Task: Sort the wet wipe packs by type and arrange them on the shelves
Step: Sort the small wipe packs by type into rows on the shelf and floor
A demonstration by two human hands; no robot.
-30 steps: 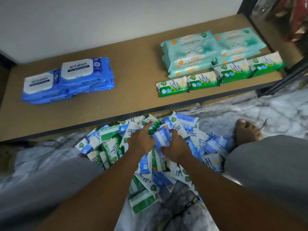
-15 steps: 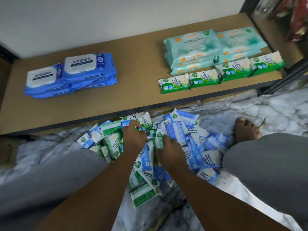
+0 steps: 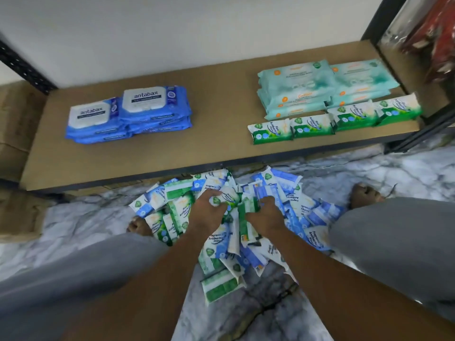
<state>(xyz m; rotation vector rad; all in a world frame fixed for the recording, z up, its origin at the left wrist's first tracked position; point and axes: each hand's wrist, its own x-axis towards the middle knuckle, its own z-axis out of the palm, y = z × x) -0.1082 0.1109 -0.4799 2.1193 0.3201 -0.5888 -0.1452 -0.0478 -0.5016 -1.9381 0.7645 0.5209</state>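
L hand (image 3: 209, 214) & R hand (image 3: 267, 215) each grip packs (image 3: 227, 196) in pile (image 3: 216, 286) (shelf (image 3: 221, 114): 4 green pks (image 3: 270, 130), 2 blue stacks (image 3: 152, 107)).

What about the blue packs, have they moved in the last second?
No. The blue packs keep their spot on the shelf; only the view shifted.

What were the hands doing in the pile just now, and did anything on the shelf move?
Both hands kept digging in the floor pile. The left hand now curls round a small pack; the right hand grips a green pack. The blue stacks, teal stacks and green row on the shelf stayed put.
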